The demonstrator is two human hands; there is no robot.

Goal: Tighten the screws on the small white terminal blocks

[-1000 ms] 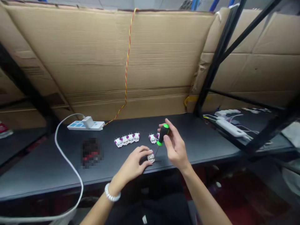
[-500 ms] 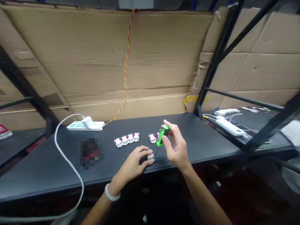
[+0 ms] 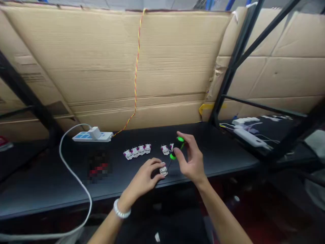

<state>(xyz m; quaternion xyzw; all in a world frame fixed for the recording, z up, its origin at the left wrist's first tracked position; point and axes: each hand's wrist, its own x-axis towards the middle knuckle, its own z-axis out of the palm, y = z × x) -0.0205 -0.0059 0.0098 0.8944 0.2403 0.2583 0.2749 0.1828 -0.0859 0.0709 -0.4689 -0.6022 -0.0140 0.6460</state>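
Note:
My left hand (image 3: pixel 147 174) pinches a small white plastic part (image 3: pixel 163 170) against the table near its front edge. In my right hand (image 3: pixel 191 159) is a green and black screwdriver (image 3: pixel 173 156), gripped by its handle between thumb and fingers. Its thin shaft slants down to the right side of the white part; whether the tip sits in a screw cannot be made out. Behind my hands lie two similar white and purple parts, one in plain view (image 3: pixel 165 149) and one partly covered by the screwdriver. Several more such parts (image 3: pixel 138 150) form a row to the left.
A white power strip (image 3: pixel 105 136) with a plug stands at the back left, its white cable (image 3: pixel 76 178) curving over the table's left side. A blurred dark and red object (image 3: pixel 98 167) lies nearby. Black rack posts (image 3: pixel 225 84) and cardboard sheets (image 3: pixel 172 67) enclose the table (image 3: pixel 122 179).
The screwdriver handle has turned in my right hand, showing more black and less green. My left hand and the white part stay in place. The picture's brightness has shifted.

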